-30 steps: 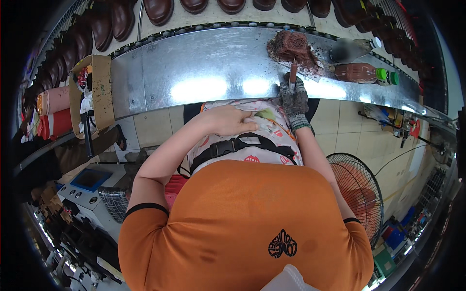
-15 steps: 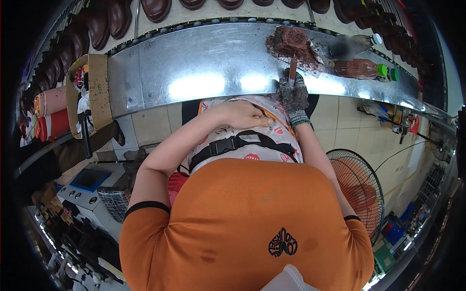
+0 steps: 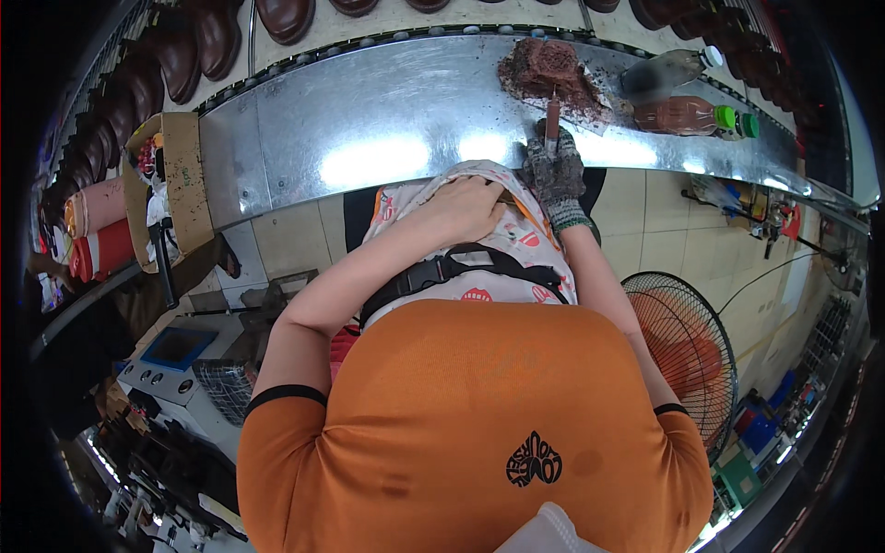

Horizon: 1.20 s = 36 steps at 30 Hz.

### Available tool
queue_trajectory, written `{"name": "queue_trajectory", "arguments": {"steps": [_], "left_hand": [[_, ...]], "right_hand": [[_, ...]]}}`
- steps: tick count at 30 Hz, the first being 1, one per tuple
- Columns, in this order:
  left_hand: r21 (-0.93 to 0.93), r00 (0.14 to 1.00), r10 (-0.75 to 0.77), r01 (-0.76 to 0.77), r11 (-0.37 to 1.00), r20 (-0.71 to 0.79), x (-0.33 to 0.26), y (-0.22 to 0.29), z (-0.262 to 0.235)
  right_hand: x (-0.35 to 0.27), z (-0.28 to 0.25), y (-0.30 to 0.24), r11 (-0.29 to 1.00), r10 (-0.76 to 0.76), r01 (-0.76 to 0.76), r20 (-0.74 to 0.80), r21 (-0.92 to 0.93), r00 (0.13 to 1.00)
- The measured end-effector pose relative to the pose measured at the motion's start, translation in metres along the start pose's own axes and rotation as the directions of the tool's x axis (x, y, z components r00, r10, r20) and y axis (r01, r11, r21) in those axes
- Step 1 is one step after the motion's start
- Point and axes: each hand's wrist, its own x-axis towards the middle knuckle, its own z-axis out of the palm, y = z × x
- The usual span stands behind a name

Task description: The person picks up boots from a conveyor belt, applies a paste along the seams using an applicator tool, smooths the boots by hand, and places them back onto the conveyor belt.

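Note:
My right hand [image 3: 556, 175], in a grey knit glove, grips a short brown-handled brush [image 3: 552, 118] upright at the edge of the metal bench [image 3: 369, 120]. The brush tip touches a dark brown crusted pad [image 3: 547, 69] of paste on the bench. My left hand [image 3: 467, 208] is bare and rests flat on a patterned apron [image 3: 516, 249] over my lap, its fingers together, with something orange partly hidden beneath them. A black strap with a buckle [image 3: 452, 267] crosses the apron.
Two plastic bottles [image 3: 687, 115] lie on the bench at the right. Brown shoes [image 3: 212, 37] line the conveyor behind the bench and along the left. A cardboard box [image 3: 175, 175] sits at the left end. A floor fan [image 3: 687, 350] stands at my right.
My right hand has kept the brush at the paste pad, shifting slightly. My left hand stayed on the apron.

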Motion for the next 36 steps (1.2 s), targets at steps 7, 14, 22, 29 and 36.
{"name": "queue_trajectory", "arguments": {"steps": [7,14,22,29,36], "left_hand": [[-0.161,0.909,0.122,-0.061,0.985,0.399,0.012,-0.008,-0.019],[-0.224,0.905,0.136,-0.047,0.974,0.403,0.024,-0.014,-0.006],[-0.158,0.904,0.08,-0.014,0.987,0.421,0.024,-0.012,-0.009],[-0.236,0.904,0.192,-0.105,0.966,0.381,0.025,-0.021,-0.007],[-0.222,0.901,0.211,-0.133,0.966,0.379,0.016,-0.015,-0.006]], "right_hand": [[-0.002,0.005,0.006,0.99,-0.142,0.141,-0.128,-0.017,0.982],[0.003,0.01,0.013,0.998,-0.024,0.028,-0.063,0.062,0.998],[0.002,0.012,0.02,0.992,-0.12,0.124,-0.099,0.037,0.988],[0.004,0.012,0.015,0.993,-0.006,0.013,-0.055,0.118,0.998],[0.001,0.008,0.015,0.978,-0.177,0.164,-0.097,-0.127,0.979]]}}
